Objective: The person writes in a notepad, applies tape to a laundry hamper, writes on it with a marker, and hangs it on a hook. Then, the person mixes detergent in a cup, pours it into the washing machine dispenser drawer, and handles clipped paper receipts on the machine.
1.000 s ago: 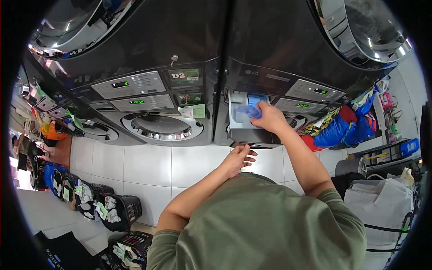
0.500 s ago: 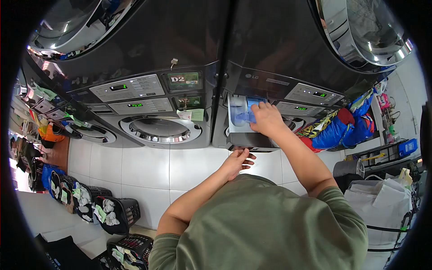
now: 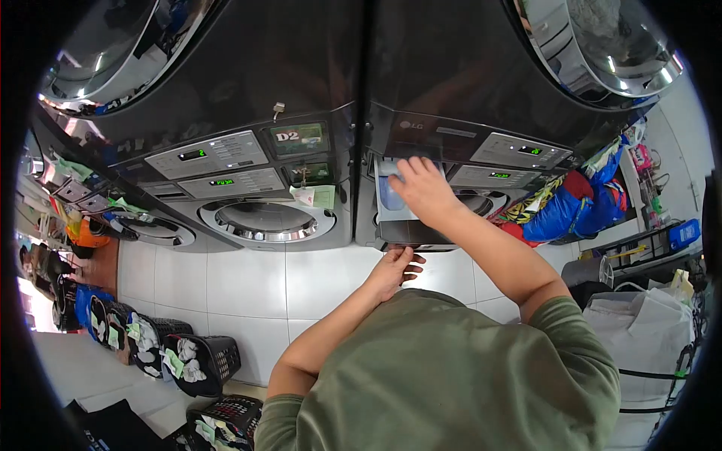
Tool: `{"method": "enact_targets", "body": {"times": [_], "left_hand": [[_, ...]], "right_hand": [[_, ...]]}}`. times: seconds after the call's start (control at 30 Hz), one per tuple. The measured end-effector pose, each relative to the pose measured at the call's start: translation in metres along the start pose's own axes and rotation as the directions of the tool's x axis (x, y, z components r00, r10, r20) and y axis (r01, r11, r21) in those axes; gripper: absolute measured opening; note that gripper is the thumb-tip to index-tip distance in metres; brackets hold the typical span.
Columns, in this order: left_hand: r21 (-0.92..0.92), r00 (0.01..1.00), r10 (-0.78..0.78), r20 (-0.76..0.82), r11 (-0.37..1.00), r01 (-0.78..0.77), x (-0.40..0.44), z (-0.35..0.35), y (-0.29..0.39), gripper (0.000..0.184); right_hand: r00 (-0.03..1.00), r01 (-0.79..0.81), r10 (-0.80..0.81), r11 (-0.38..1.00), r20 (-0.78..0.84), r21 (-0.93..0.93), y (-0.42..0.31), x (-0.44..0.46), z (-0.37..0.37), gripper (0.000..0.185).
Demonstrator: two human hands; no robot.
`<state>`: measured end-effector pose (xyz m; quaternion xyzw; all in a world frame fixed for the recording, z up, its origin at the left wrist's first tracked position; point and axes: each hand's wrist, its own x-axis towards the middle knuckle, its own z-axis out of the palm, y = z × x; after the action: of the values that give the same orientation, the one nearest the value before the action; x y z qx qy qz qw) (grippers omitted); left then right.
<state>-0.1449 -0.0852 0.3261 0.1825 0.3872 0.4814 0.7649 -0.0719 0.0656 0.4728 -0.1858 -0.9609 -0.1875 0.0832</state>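
Note:
A detergent drawer (image 3: pixel 398 229) is pulled out from the right-hand washer, its dark front toward me. Bluish colour shows in its light inner compartment (image 3: pixel 391 197). Over the drawer's right part is my right hand (image 3: pixel 427 192), palm down, thumb apart from the extended fingers; no object shows in it. It hides part of the drawer, and I cannot tell whether the fingertips touch it. My left hand (image 3: pixel 392 272) is at the lower edge of the drawer front, fingers loosely spread, one fingertip at that edge.
A lit control panel (image 3: pixel 520 154) sits right of the drawer. Another washer's round door (image 3: pixel 267 221) is at left, under a "D2" label (image 3: pixel 298 137). Several laundry baskets (image 3: pixel 218 357) line the lower left. Blue bags (image 3: pixel 568 214) lie at right, above a grey bin (image 3: pixel 590 272).
My right hand has shifted slightly up and left and its fingers have straightened. The clear blue piece seen under it earlier no longer shows there. My left hand has barely moved.

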Motion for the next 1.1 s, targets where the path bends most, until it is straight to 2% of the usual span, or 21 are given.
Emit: {"method": "enact_targets", "body": {"times": [0.1,0.2,0.23,0.33,0.37,0.4,0.47,0.5,0.53,0.57,0.63,0.73,0.77,0.87,1.0,1.1], "left_hand": [[0.008,1.000,-0.007,-0.024,1.000,0.007,-0.003,0.001,0.001,0.041],[-0.031,1.000,-0.016,-0.009,0.999,0.016,-0.001,-0.002,0.000,0.040],[-0.047,1.000,-0.026,0.005,0.999,0.026,0.000,-0.004,-0.001,0.039],[0.002,1.000,-0.009,0.001,1.000,0.009,0.003,-0.008,-0.003,0.046],[0.011,1.000,-0.006,-0.025,1.000,0.006,0.002,-0.007,-0.002,0.047],[0.001,1.000,0.007,-0.017,1.000,-0.007,0.003,-0.006,-0.001,0.047],[-0.015,1.000,0.023,-0.007,1.000,-0.023,0.005,-0.005,0.003,0.046],[0.002,0.999,0.044,-0.027,0.999,-0.044,0.009,-0.003,0.007,0.045],[0.002,0.998,0.050,-0.041,0.999,-0.050,0.016,-0.003,0.011,0.045],[0.002,0.997,0.057,-0.056,0.998,-0.057,0.025,-0.005,0.015,0.046],[0.005,0.995,0.062,-0.082,0.998,-0.062,0.044,-0.005,0.027,0.047],[-0.020,0.988,0.110,-0.107,0.993,-0.113,0.075,-0.003,0.046,0.047],[-0.025,0.986,0.099,-0.131,0.994,-0.103,0.083,-0.002,0.053,0.048],[-0.033,0.979,0.087,-0.184,0.995,-0.095,0.101,0.003,0.073,0.050],[-0.075,0.954,0.105,-0.281,0.989,-0.130,0.134,0.007,0.101,0.051],[-0.010,0.945,0.094,-0.314,0.995,-0.102,0.135,0.008,0.102,0.052]], "right_hand": [[1.000,0.008,-0.007,1.000,-0.017,0.012,-0.001,-0.003,0.005,0.028],[0.994,-0.102,0.104,0.993,-0.029,0.059,-0.001,-0.002,-0.005,0.026],[0.997,-0.076,0.076,0.996,-0.003,0.052,0.000,-0.007,0.010,0.030],[0.981,-0.187,0.191,0.969,-0.014,0.161,0.004,-0.019,0.016,0.026],[0.956,-0.293,0.287,0.925,0.059,0.243,0.007,-0.021,0.021,0.037],[0.925,-0.360,0.378,0.839,0.039,0.407,0.009,-0.028,0.024,0.040],[0.831,-0.418,0.554,0.577,0.039,0.701,0.012,-0.042,0.031,0.048],[0.782,-0.402,0.617,0.389,0.090,0.829,0.017,-0.050,0.035,0.057],[0.725,-0.311,0.681,0.198,0.098,0.929,0.021,-0.060,0.039,0.057],[0.666,-0.185,0.737,0.011,0.117,0.983,0.023,-0.070,0.044,0.057],[0.568,0.073,0.795,-0.309,0.215,0.948,0.031,-0.093,0.038,0.060],[0.438,0.217,0.853,-0.405,0.283,0.888,0.045,-0.135,0.050,0.058],[0.412,0.162,0.863,-0.385,0.293,0.908,0.051,-0.151,0.058,0.058],[0.326,-0.003,0.931,-0.174,0.165,0.985,0.063,-0.188,0.083,0.055],[0.303,-0.331,0.951,0.050,0.056,0.942,0.076,-0.214,0.097,0.058],[0.287,-0.457,0.956,0.082,0.059,0.885,0.086,-0.218,0.108,0.062]]}}
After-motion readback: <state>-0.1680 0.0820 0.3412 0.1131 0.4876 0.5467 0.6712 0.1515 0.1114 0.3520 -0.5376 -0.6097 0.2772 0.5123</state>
